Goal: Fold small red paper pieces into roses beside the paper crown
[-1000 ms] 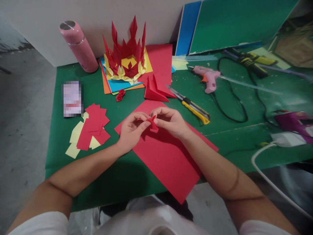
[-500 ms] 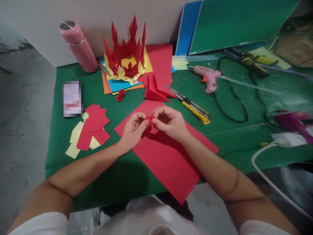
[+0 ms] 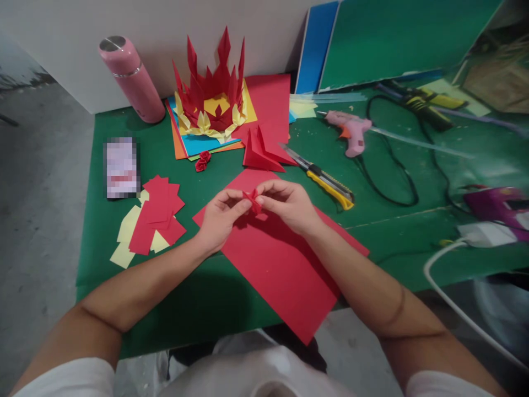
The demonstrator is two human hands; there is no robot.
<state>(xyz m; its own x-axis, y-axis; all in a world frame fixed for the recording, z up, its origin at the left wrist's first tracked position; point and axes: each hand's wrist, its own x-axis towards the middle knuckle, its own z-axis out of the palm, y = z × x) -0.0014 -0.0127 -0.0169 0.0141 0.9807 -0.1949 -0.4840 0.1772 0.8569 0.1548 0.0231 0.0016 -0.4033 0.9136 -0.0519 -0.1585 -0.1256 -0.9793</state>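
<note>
Between my fingertips is a small folded red paper piece (image 3: pixel 255 203), its points sticking out. My left hand (image 3: pixel 225 216) pinches its left side, and my right hand (image 3: pixel 289 205) pinches the right side; the fingers hide part of it. Both hands are over a large sheet of red paper (image 3: pixel 285 270) that lies at a slant. Just beyond them stand larger folded red paper pieces (image 3: pixel 264 154). Two small red paper roses (image 3: pixel 203 161) lie to the left of these. Behind is a red and yellow paper crown (image 3: pixel 219 105) on stacked coloured sheets.
A utility knife (image 3: pixel 326 184) with its blade out lies right of my hands. Further right are a pink glue gun (image 3: pixel 351 129) with a cord and a white power strip (image 3: pixel 485 235). Red and yellow paper cut-outs (image 3: pixel 152 220), a pixelated rectangular item (image 3: pixel 120 167) and a pink bottle (image 3: pixel 134 82) are left.
The small red paper piece has been turned or opened out between my fingers, so more of its points show. Both hands keep nearly the same place.
</note>
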